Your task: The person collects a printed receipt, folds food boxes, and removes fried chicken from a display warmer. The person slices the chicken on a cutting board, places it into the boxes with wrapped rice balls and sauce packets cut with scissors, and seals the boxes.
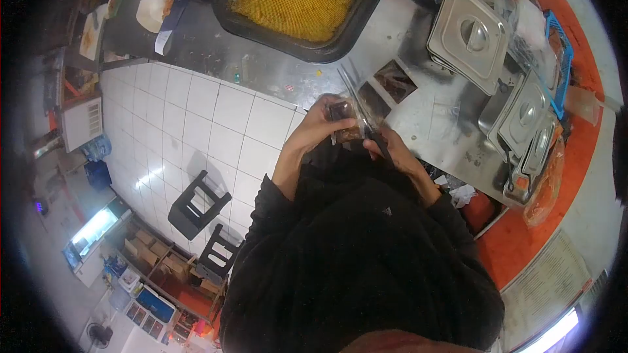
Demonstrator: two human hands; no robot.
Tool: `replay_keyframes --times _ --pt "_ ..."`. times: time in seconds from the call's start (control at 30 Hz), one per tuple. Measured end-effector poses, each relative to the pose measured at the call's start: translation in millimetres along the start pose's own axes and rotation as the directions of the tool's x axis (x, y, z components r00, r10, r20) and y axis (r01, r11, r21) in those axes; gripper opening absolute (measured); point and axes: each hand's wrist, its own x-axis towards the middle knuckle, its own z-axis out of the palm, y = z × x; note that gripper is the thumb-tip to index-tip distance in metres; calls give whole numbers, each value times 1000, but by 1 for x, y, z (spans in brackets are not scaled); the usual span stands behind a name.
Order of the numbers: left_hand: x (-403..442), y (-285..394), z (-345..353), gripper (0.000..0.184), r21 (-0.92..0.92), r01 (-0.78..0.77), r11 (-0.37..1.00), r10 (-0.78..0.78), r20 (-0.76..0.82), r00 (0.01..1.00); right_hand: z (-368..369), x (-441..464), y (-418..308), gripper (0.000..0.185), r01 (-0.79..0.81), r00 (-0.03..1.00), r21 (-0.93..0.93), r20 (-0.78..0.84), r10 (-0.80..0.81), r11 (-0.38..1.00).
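My left hand [315, 124] is closed around a small clear plastic packet [341, 112] with dark brown contents, close to my body at the table's near edge. In my right hand [399, 155] is a pair of scissors [348, 81] with dark handles. Its blades point away from me and lie beside the packet; whether they touch the plastic I cannot tell. Two more dark packets lie on the metal table just beyond my right hand: one packet [396, 82] farther off, the other [373, 100] nearer and partly behind the scissors.
A black tray [307, 57] of yellow shredded-looking food stands on the steel table [418, 121] ahead. Lidded steel containers [472, 35] line the right side, near a blue basket [559, 58]. Black stools [199, 204] stand on the tiled floor at left.
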Motion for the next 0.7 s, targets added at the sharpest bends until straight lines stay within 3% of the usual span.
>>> replay_keyframes --times 0.07,0.13,0.27,0.33,0.37,0.4,0.43,0.47,0.5,0.53,0.6,0.67,0.7 --pt "-4 10 -1 52 56 17 998 -16 -20 1000 0 3 -3 39 25 1000 -34 13 -25 999" --pt "-8 14 -5 53 111 35 993 -30 -46 998 3 -2 -23 37 -108 994 41 -1 108 993" --pt "-10 11 -13 50 206 -30 978 45 -65 997 3 -3 -19 36 -125 992 61 -1 125 990" --pt "-7 11 -12 50 252 -30 967 57 -101 993 0 -7 -9 36 -75 997 -28 -8 75 997" --pt "-3 12 -11 49 199 -189 962 222 -162 961 -1 -12 -3 36 -76 997 -27 -14 76 997" --pt "2 13 -10 49 153 -348 925 376 -232 897 -3 -18 3 34 25 1000 6 -6 -25 1000" --pt "10 3 -19 53 286 -310 907 377 -223 899 -6 -25 7 33 127 992 39 0 -127 991" --pt "6 15 -7 53 284 -313 906 380 -221 898 -10 -34 5 33 128 992 35 -3 -128 991" --pt "-3 36 15 55 702 -221 677 557 -293 777 -15 -44 0 36 97 995 93 -33 -95 991" --pt "-7 49 31 56 947 3 321 729 -249 637 -21 -52 -2 40 68 996 152 -63 -59 986" --pt "1 48 45 57 964 35 264 769 -233 595 -31 -63 1 42 34 991 185 -131 -10 982" --pt "10 40 56 54 996 53 70 664 -86 743 -44 -72 8 44 0 980 222 -194 44 975" --pt "20 28 58 53 999 39 16 676 -40 735 -52 -75 13 46 -80 976 183 -187 115 980"
